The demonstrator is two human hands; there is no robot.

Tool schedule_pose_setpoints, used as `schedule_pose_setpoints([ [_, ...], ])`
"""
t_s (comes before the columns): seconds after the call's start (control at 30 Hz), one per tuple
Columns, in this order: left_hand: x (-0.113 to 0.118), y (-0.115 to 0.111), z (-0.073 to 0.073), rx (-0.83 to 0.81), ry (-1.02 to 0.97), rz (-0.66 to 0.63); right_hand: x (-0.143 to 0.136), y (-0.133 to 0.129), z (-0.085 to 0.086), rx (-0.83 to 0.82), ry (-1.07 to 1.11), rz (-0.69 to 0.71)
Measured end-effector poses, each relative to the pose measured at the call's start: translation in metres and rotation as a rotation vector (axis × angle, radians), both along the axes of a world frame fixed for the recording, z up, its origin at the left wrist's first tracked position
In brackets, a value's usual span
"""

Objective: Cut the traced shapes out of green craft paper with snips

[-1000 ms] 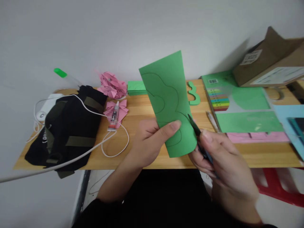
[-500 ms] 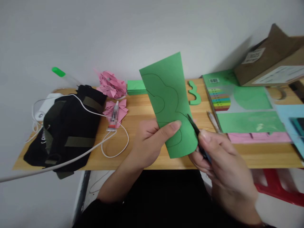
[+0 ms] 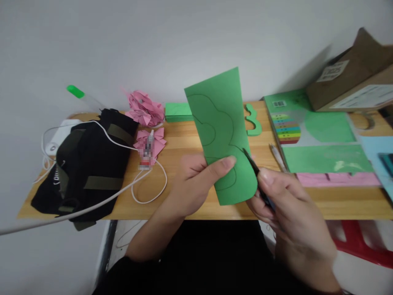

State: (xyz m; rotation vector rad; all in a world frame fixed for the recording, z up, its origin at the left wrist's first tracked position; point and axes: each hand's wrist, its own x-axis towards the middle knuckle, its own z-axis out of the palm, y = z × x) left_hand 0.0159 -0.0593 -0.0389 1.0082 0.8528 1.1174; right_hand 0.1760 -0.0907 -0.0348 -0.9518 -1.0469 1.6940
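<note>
A green paper (image 3: pixel 219 119) with curved pencil outlines stands tilted in front of me. My left hand (image 3: pixel 199 182) grips its lower left part, thumb across the front. The dark scissors (image 3: pixel 252 164) are in my right hand (image 3: pixel 285 200), their blades at the paper's right edge beside a drawn curve. My fingers cover most of the handles. Behind the paper, to its right, a green curvy cut-out (image 3: pixel 253 119) lies on the table.
On the wooden table (image 3: pixel 175 143) are a black bag (image 3: pixel 95 164), a white cable, crumpled pink paper (image 3: pixel 145 108), a glue tube (image 3: pixel 146 151), stacked green paper (image 3: pixel 178 112), a pen (image 3: pixel 278 157), a green paper pack (image 3: pixel 325 157) and a cardboard box (image 3: pixel 356 78).
The paper's upper part and the scissors appear slightly farther right. Both hands keep their hold, and the right hand has shifted slightly right.
</note>
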Motion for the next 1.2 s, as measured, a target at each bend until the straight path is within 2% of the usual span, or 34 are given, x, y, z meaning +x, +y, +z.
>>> schedule_pose_setpoints([
  [0.53,-0.006,0.003,0.008,-0.079,0.017,-0.091,0.012,-0.001,-0.003,0.087,-0.066,0.046],
  [0.83,-0.009,0.004,0.007,-0.020,0.062,-0.145,0.015,0.001,0.000,0.115,-0.146,0.066],
  [1.07,-0.010,0.003,0.008,-0.042,0.006,-0.172,0.021,-0.002,0.003,0.127,-0.216,0.066],
  [1.2,-0.011,0.003,0.007,-0.028,-0.022,-0.147,0.023,-0.002,0.002,0.099,-0.206,0.083],
])
